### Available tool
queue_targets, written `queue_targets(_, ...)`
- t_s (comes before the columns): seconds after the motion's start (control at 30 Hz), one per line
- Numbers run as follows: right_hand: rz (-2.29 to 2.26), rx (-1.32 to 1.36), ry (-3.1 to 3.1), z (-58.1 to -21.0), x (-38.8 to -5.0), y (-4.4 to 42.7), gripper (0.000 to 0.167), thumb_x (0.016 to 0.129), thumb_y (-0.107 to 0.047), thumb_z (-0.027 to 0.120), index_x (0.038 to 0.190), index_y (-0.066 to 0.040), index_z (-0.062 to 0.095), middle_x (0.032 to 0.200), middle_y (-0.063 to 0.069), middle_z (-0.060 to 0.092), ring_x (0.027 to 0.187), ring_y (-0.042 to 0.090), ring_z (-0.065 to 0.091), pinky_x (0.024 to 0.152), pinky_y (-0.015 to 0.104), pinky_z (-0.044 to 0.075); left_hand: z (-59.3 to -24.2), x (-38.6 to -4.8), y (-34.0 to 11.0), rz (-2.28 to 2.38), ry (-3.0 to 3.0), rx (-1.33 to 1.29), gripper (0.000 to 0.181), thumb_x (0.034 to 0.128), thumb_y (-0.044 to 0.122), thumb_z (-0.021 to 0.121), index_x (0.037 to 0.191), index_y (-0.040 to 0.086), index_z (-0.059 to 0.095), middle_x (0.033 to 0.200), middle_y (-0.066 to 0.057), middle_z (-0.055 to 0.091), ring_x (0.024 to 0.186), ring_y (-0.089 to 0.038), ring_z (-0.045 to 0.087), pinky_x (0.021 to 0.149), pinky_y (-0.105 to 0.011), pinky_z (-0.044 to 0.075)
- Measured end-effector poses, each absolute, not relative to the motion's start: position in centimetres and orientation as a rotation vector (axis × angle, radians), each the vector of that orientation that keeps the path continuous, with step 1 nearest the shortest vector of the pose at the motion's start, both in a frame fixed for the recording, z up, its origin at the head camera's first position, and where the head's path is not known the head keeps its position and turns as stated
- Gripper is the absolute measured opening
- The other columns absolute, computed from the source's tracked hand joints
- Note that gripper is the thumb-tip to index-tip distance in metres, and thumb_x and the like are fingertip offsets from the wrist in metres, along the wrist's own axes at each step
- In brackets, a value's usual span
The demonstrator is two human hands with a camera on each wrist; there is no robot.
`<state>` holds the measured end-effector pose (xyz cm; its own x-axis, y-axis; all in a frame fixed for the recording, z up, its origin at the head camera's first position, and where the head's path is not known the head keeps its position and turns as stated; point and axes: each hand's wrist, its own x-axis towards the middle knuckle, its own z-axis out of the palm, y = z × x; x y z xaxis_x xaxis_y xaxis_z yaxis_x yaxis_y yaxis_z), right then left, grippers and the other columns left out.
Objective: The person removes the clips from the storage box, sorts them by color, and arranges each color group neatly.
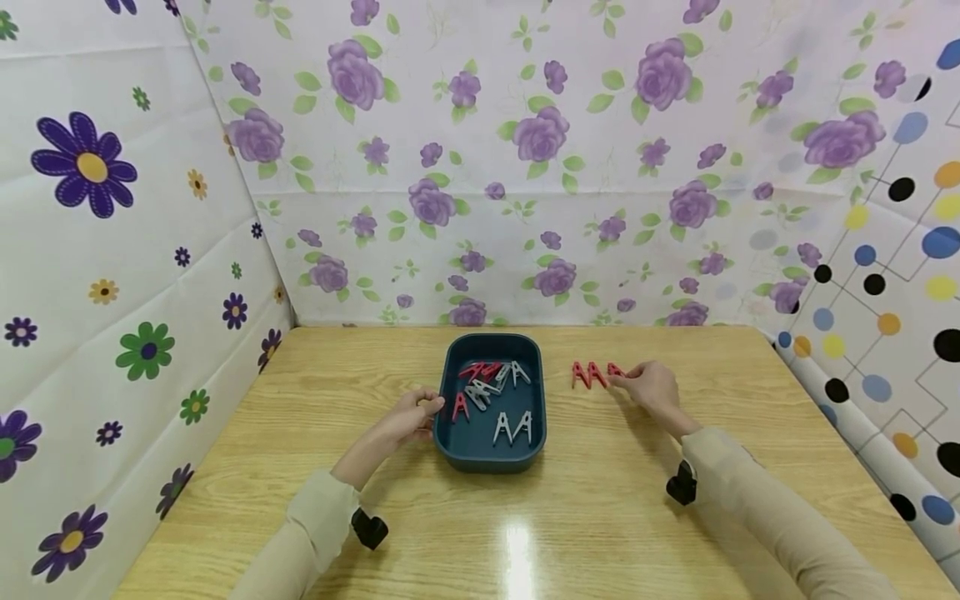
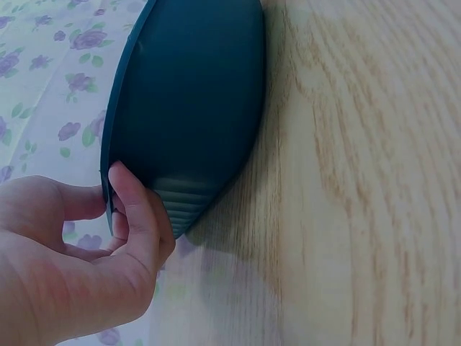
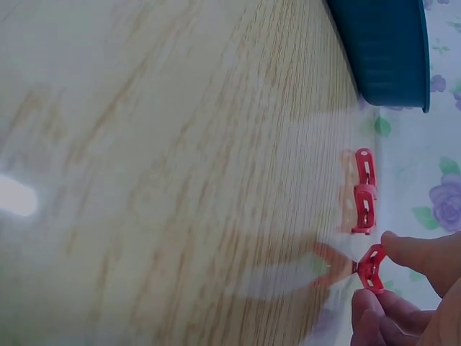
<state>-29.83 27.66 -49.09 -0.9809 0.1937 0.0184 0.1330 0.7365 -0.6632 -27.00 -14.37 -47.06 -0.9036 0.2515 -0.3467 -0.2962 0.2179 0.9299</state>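
Note:
A dark teal plastic bin stands on the wooden table, holding several red and grey clothespins. My left hand grips its left rim; the left wrist view shows the thumb on one side of the bin wall and fingers on the other. Right of the bin, two red clothespins lie side by side on the table. Just beyond them my right hand pinches a third red clothespin between thumb and fingers, close above the tabletop. Inside the bin, two grey clothespins lie near the front.
The wooden table reaches back to a flower-patterned cloth. Patterned cloths also hang at the left and right sides. Each wrist carries a small black device.

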Motion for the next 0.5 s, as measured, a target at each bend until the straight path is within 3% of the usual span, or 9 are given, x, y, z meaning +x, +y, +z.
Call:
queue_targets(0.33,1.082,-0.285,-2.874,-49.66,-30.26,27.82,0.039,0.084,-0.040,0.074,0.075,-0.002,0.068,0.048,-0.005,0.047,0.044,0.010,0.036,0.044,0.025,0.032,-46.92,-26.84,-14.30,1.732,2.061,-0.046,0.016,0.1034,0.020,0.047,0.112,0.007,0.044,0.073,0.001,0.053,0.064,-0.010,0.054,0.063,-0.026,0.046)
queue_targets(0.5,1.079,-0.263,-2.874,-49.54,-30.28,27.75,0.040,0.084,-0.041,0.073,0.077,-0.002,0.072,0.050,-0.001,0.054,0.044,0.009,0.038,0.044,0.025,0.033,-47.00,-26.81,-14.33,1.738,2.057,-0.038,0.017,0.1034,0.021,0.047,0.113,0.007,0.044,0.075,0.000,0.053,0.064,-0.010,0.054,0.064,-0.026,0.045)
